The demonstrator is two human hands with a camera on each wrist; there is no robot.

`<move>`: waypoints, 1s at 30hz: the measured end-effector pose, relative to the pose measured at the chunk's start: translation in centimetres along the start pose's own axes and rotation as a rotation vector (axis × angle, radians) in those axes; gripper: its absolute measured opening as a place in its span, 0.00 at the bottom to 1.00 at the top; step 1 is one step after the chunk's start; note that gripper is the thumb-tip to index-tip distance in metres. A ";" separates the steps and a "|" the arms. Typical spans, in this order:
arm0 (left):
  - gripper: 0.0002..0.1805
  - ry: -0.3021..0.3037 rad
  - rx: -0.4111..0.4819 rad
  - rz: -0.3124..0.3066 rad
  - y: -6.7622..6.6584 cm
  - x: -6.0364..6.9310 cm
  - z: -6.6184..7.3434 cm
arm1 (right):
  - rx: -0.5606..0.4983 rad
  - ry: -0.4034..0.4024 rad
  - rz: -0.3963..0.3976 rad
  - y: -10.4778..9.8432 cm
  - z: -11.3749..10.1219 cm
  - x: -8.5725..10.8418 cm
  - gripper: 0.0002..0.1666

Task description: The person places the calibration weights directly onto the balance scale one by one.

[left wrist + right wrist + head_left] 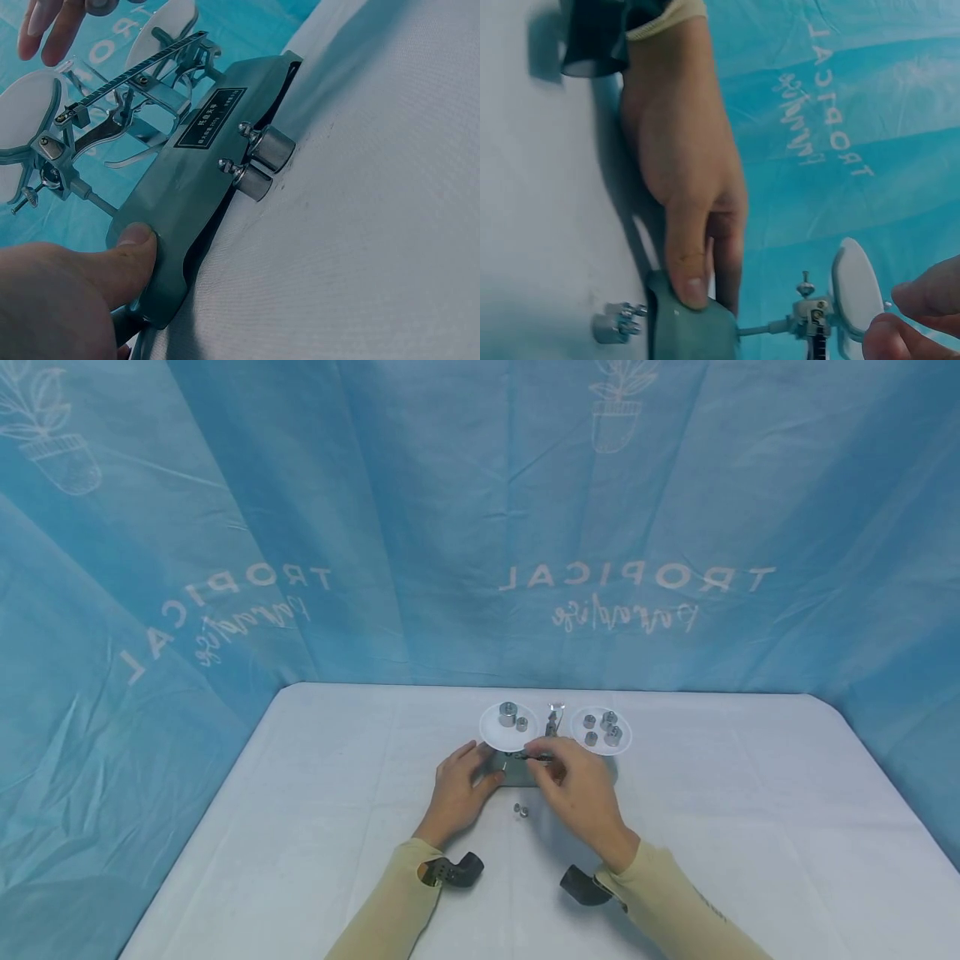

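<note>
Left hand [454,788] grips one end of the grey-green metal two-pan balance [166,201], thumb on top of its base; balance stands on the white-covered tabletop [337,760]. Right hand [587,783]: thumb and fingertips parted, near the beam. Two small silver knobbed cylindrical weights [273,148] lie just before the base. Round white left pan [492,740] bears two silver weights [507,715]; round white right pan [602,749], several.

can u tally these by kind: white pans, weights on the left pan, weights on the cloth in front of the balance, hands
White pans: 2
Weights on the left pan: 2
Weights on the white cloth: 2
Hands: 2
Total: 8
</note>
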State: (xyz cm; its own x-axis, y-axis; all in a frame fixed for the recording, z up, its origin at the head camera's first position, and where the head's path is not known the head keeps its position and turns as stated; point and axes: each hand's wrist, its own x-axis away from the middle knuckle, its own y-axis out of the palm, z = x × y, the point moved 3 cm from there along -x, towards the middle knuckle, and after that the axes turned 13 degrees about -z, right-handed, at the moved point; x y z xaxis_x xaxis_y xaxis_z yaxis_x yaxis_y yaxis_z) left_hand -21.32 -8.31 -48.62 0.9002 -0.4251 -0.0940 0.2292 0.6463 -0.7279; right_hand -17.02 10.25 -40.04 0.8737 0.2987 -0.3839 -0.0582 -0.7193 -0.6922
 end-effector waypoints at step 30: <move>0.27 -0.012 -0.005 -0.006 -0.1 0.0 0.1 | -0.182 0.166 -0.232 3.5 2.5 2.4 0.10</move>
State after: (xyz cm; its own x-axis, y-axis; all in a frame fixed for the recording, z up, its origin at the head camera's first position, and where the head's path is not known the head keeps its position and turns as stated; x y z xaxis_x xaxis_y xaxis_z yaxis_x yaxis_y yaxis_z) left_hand -21.25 -8.31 -48.50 0.9032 -0.4215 -0.0815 0.2329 0.6406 -0.7317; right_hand -16.32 10.02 -44.92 0.9210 0.3725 -0.1139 0.2259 -0.7489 -0.6230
